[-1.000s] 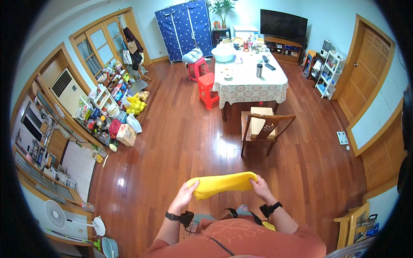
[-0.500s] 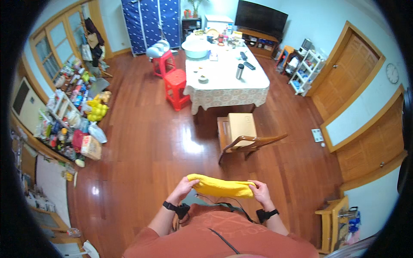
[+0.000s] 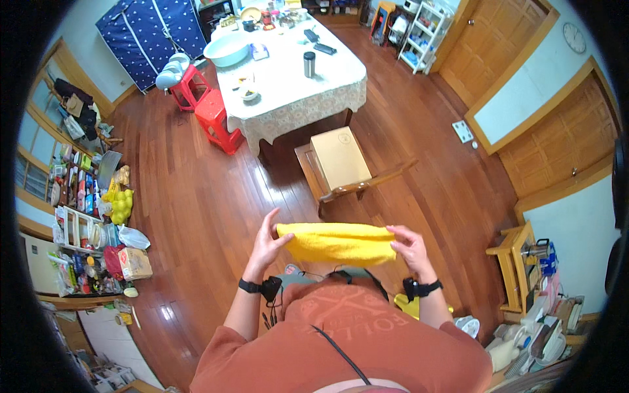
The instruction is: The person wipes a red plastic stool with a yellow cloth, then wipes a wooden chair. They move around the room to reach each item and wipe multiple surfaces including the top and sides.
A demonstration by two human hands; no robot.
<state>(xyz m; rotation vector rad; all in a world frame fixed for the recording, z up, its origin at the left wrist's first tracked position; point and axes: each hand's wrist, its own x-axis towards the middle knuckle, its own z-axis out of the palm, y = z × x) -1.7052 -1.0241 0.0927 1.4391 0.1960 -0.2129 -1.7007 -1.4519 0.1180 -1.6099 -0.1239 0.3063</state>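
Note:
A yellow towel (image 3: 337, 243), folded into a wide band, is stretched level in front of my body. My left hand (image 3: 266, 245) grips its left end, thumb on the near side and some fingers extended upward. At the other end my right hand (image 3: 410, 249) pinches the towel's right edge between thumb and fingers. Black straps with small dark devices circle both wrists. Another yellow item (image 3: 409, 306) shows partly beside my right forearm; its kind is hard to make out.
Ahead stands a wooden chair (image 3: 308, 167) bearing a cardboard box (image 3: 339, 157). Beyond it is a cloth-covered table (image 3: 288, 85) with a tumbler (image 3: 309, 64) and a basin (image 3: 226, 49). Red stools (image 3: 215, 118) stand left of the table. Piled goods line the left wall; a wooden stand (image 3: 514, 268) is at right.
Both hands have lifted the towel upward and away from my body, and it now hangs straighter and wider. My view has tilted down and turned, so the room shifts up and left.

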